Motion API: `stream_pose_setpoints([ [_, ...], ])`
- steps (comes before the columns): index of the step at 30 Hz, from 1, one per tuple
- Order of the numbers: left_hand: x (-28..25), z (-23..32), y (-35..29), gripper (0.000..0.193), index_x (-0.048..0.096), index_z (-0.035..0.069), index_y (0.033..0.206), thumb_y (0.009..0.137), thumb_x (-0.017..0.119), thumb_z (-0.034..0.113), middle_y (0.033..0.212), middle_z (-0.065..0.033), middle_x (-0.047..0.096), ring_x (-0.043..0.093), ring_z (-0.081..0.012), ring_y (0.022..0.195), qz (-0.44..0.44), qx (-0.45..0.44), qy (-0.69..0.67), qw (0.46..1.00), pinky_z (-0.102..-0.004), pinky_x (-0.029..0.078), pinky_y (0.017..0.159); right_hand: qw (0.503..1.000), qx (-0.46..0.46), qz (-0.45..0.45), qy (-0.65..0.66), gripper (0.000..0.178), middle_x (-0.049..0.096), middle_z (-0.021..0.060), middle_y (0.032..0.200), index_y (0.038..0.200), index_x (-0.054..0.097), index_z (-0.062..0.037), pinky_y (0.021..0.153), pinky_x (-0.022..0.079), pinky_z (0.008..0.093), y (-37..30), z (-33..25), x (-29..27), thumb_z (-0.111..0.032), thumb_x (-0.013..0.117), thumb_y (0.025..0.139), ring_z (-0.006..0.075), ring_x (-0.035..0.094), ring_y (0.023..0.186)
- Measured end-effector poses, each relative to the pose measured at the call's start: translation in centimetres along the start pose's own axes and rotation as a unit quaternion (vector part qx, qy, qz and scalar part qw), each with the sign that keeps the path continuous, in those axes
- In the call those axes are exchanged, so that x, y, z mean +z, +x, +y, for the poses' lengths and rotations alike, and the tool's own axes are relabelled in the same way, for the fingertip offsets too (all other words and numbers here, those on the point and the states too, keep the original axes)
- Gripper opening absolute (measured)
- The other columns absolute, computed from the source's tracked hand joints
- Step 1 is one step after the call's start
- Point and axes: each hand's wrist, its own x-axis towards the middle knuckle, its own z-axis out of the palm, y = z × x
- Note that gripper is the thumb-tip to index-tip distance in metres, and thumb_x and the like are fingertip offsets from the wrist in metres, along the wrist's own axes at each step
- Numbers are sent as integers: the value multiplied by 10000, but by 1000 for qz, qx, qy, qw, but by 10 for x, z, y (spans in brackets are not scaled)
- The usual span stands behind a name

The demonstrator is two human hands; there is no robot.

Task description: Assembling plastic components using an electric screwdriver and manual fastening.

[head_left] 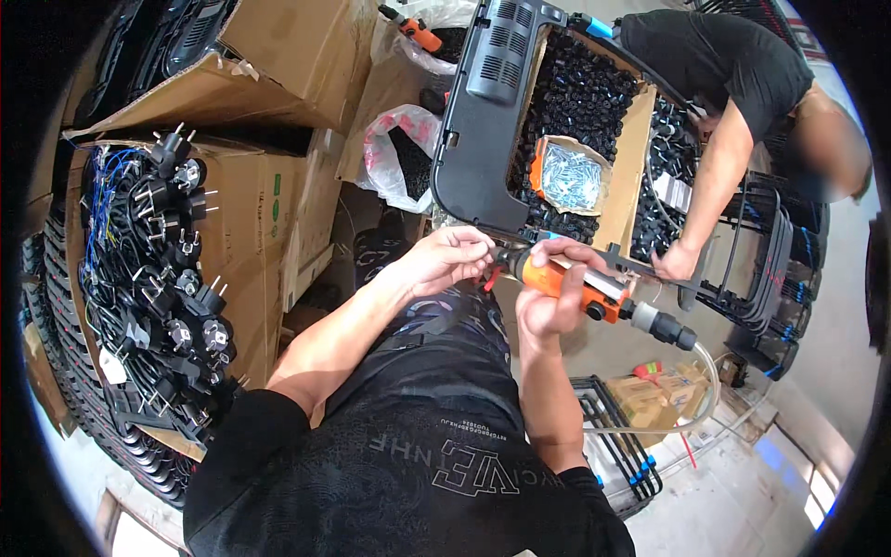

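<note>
My right hand [552, 302] is wrapped around an orange pneumatic screwdriver [608, 306], held sideways in front of my body. A clear air hose [713, 385] runs from its right end and curves down. The driver's black nose points left, toward my left hand [455, 260]. There the thumb and fingers are pinched together beside the tip; what they hold, if anything, is too small to make out. Just beyond the hands stands a black plastic panel [478, 172] with a vented housing. Silver screws [571, 176] fill an opened carton behind it, resting on many small black plastic parts [580, 79].
On the left, a cardboard box [251, 223] holds black power cords with plugs [172, 278]. A plastic bag [394, 153] and another orange driver [422, 35] lie beyond. At right, a co-worker's arm [719, 176] reaches into black parts. Black tubular frames [775, 269] stand beside them.
</note>
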Motion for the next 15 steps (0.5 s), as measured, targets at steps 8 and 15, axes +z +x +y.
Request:
stream_pose_setpoints([
  [8, 4, 18, -10, 288, 608, -9, 1126, 867, 682, 92, 894, -109, 674, 633, -129, 702, 32, 8, 146, 989, -237, 532, 637, 999, 27, -21, 11, 214, 603, 190, 893, 979, 526, -24, 692, 459, 373, -2, 5, 2, -231, 534, 922, 220, 538, 691],
  [15, 2, 43, -27, 387, 571, -26, 1186, 847, 700, 108, 912, -91, 669, 628, -123, 682, 69, 8, 290, 954, -236, 519, 611, 1000, 7, -13, 1, 229, 607, 188, 887, 978, 535, -18, 683, 463, 370, 3, 12, -1, -239, 557, 918, 213, 540, 681],
])
